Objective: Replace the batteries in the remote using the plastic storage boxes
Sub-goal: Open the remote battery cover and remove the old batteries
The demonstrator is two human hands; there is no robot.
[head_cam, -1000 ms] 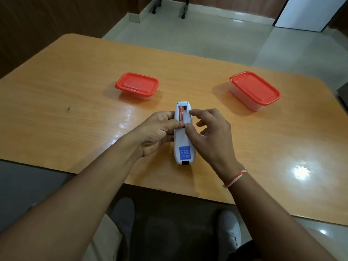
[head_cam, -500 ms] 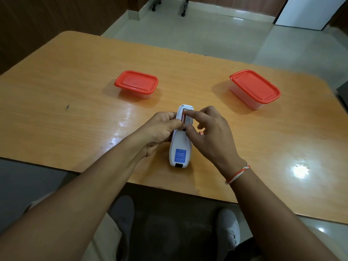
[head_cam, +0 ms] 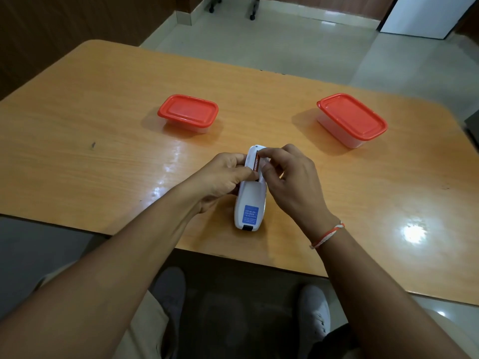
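Observation:
A white remote (head_cam: 251, 200) lies face down near the table's front edge, a blue label on its back and its battery bay uncovered at the far end. A red battery (head_cam: 256, 164) shows in the bay's left slot. My left hand (head_cam: 223, 177) grips the remote's left side, thumb by the battery. My right hand (head_cam: 287, 180) pinches over the bay's right slot, forefinger on the far end of the battery; what its fingers hold is hidden. Two clear plastic boxes with red lids stand behind, lids on: one at the left (head_cam: 188, 113), a deeper one at the right (head_cam: 351, 119).
The orange wooden table (head_cam: 103, 130) has its front edge just under my wrists. Beyond the far edge lies a pale tiled floor with chair castors (head_cam: 252, 15). My shoes show below the table.
The remote has tilted, its near end swinging left. My right forefinger has moved up to the far end of the bay, over the battery.

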